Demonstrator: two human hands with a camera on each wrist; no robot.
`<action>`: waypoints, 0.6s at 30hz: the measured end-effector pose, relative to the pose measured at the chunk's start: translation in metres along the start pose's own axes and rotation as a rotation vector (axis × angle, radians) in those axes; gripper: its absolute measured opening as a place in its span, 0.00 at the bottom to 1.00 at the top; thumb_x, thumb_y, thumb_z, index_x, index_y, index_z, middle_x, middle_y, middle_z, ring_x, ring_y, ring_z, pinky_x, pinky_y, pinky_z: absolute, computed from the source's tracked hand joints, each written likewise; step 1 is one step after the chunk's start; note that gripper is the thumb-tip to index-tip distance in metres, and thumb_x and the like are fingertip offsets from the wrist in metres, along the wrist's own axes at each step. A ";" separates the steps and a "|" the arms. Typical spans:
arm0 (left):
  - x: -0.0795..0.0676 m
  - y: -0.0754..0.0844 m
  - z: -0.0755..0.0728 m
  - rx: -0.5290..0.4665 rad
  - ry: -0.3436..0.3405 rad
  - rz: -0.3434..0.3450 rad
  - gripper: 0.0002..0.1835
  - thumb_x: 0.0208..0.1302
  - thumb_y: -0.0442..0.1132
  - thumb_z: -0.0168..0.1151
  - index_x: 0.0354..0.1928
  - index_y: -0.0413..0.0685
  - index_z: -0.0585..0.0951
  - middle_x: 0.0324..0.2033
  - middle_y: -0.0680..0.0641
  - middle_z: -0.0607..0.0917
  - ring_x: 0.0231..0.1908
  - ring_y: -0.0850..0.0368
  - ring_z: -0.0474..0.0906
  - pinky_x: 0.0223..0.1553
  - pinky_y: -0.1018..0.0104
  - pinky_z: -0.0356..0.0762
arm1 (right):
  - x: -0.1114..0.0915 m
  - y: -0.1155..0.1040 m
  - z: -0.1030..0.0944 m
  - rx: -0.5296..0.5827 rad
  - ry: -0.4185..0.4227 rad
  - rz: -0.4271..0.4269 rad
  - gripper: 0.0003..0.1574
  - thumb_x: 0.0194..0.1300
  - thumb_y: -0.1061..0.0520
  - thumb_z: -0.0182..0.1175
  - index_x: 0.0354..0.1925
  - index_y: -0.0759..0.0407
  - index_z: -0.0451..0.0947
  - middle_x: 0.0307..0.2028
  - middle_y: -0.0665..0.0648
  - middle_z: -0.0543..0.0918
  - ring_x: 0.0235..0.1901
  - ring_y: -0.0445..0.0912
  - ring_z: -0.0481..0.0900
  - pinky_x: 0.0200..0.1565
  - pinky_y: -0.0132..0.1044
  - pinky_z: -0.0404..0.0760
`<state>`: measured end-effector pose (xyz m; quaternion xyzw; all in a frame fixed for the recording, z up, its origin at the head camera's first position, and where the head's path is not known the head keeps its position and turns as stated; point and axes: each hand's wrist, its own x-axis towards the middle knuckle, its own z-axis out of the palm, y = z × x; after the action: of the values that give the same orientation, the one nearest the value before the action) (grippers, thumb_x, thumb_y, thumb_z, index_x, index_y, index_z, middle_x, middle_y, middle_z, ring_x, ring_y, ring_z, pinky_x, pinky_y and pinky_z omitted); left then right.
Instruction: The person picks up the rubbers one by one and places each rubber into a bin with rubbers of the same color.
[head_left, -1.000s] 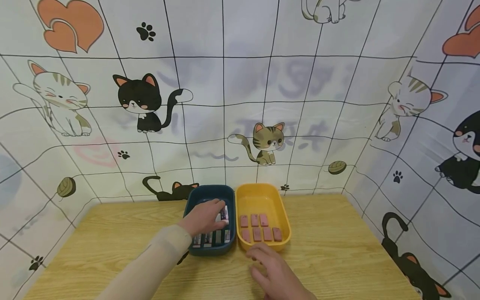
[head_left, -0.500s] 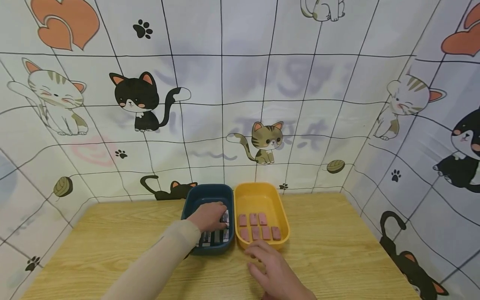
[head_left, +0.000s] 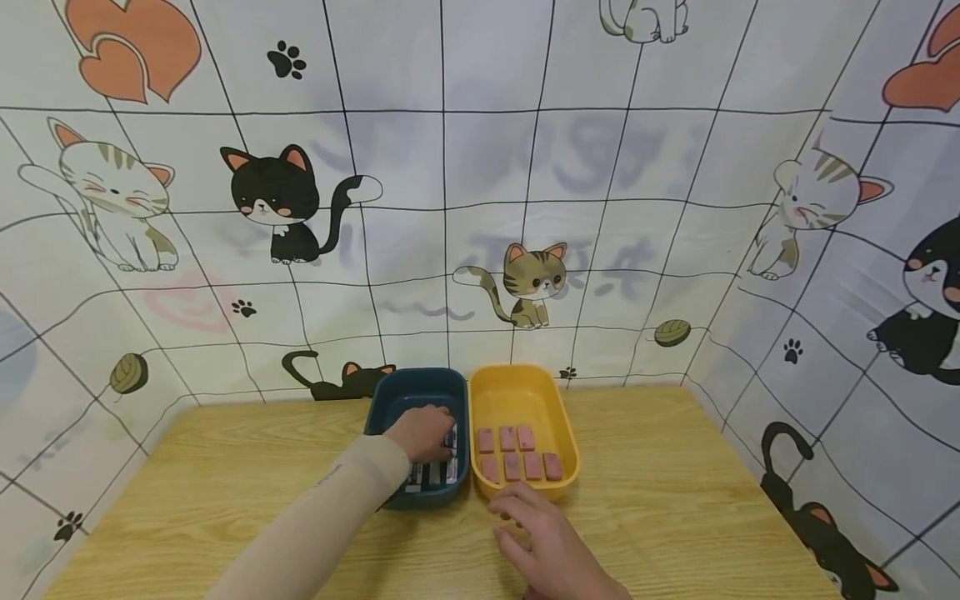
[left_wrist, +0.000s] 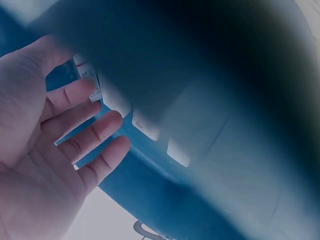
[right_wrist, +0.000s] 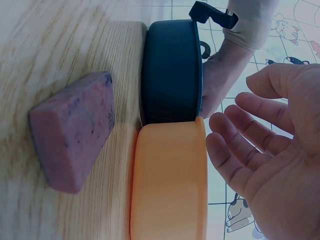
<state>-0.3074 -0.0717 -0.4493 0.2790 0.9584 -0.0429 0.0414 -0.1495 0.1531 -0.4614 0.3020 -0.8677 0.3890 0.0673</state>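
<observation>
My left hand (head_left: 422,433) reaches into the blue bin (head_left: 424,501). In the left wrist view its thumb and index finger meet the two ends of an eraser (left_wrist: 86,71) with a printed white label; dark blur hides the thumb tip. The other fingers stay loosely extended beside more pale erasers (left_wrist: 145,128). My right hand (head_left: 551,542) hovers with relaxed fingers before the front rim of the yellow bin (head_left: 517,385), holding nothing. A worn pink eraser (right_wrist: 75,132) lies on the table near it in the right wrist view, hidden in the head view.
Several pink erasers (head_left: 532,465) lie in rows in the yellow bin, which stands right beside the blue one. Both bins are on a wooden table (head_left: 667,492), close to the cat-printed cloth backdrop (head_left: 405,275).
My left hand has moved slightly right inside the blue bin, its fingers drawing closer over the erasers at that side. The right hand has stayed in place.
</observation>
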 end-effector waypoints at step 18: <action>0.000 -0.001 -0.003 -0.014 -0.050 -0.039 0.20 0.63 0.46 0.74 0.55 0.49 0.86 0.48 0.47 0.84 0.46 0.53 0.79 0.55 0.55 0.83 | -0.004 0.006 0.001 0.006 0.019 -0.030 0.11 0.71 0.61 0.63 0.49 0.47 0.82 0.48 0.41 0.78 0.44 0.40 0.80 0.47 0.36 0.83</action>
<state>-0.3084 -0.0723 -0.4466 0.2585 0.9627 -0.0440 0.0665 -0.1496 0.1569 -0.4670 0.3116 -0.8612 0.3934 0.0802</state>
